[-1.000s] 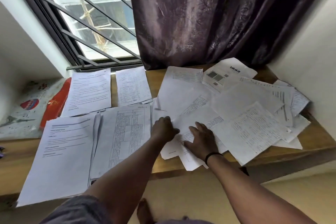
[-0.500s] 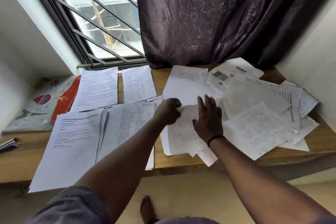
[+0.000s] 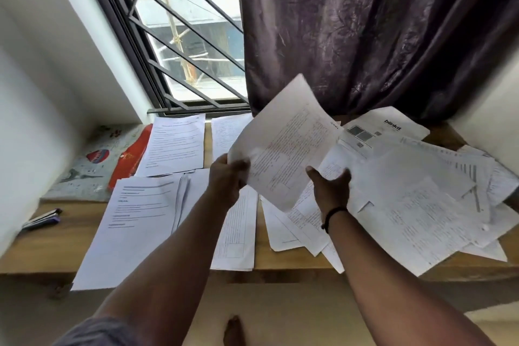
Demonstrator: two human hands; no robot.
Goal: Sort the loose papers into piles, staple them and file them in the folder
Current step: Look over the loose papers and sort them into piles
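One white printed sheet (image 3: 283,146) lifted above wooden desk (image 3: 295,263), pinched at near-left corner by left hand (image 3: 229,178). Right hand (image 3: 331,185) relaxed, empty, over loose heap (image 3: 415,194) on desk's right. Risk: single-corner pinch, limp sheet may slip or crease; heap overhangs desk's front edge, could slide.

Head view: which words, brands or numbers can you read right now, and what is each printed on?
"blinkit": on the white sheet at the back of the loose heap.
Held sheet in the left hand: print blurred, unreadable.
Sorted piles and loose heap: text too small to read.
Red folder: its mark is unreadable.
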